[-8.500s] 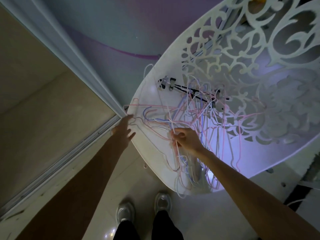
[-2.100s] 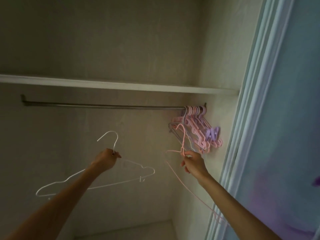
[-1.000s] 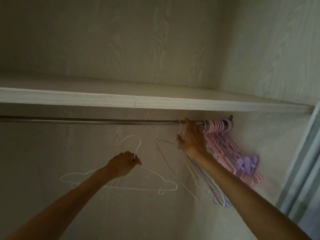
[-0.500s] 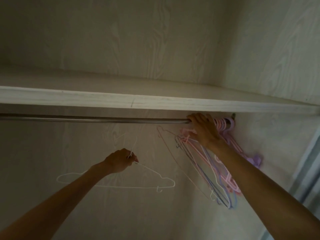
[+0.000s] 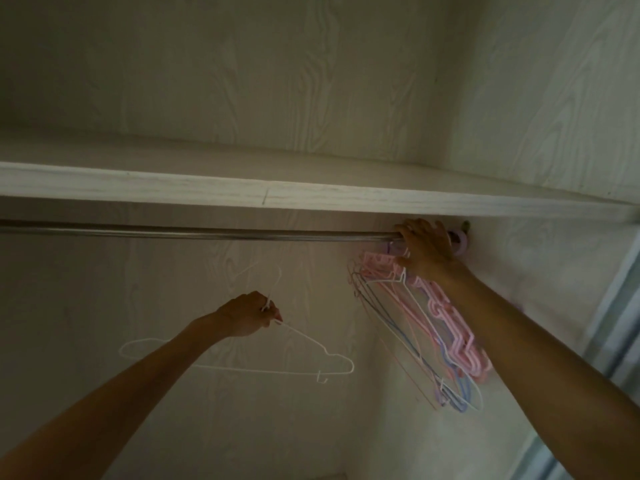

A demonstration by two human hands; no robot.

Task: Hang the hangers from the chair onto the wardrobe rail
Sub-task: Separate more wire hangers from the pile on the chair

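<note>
A metal wardrobe rail (image 5: 207,233) runs across the wardrobe under a wooden shelf. My left hand (image 5: 247,315) grips a white wire hanger (image 5: 304,370) by its neck, below the rail and apart from it. My right hand (image 5: 424,249) rests on the rail's right end, fingers curled over the rail and the hooks of a bunch of hangers (image 5: 433,327). That bunch holds several pink, blue and white hangers hanging at a slant against the right side. Whether the fingers still grip a hook is hidden.
A pale wooden shelf (image 5: 311,195) sits just above the rail. The wardrobe's back wall (image 5: 173,393) lies behind the hangers, and the side wall (image 5: 554,271) is at the right. A sliding door frame (image 5: 616,341) stands at the far right edge.
My right hand has slid right along the rail, pushing the bunch of hangers toward the rail's end. My left hand with the white hanger has stayed nearly still.
</note>
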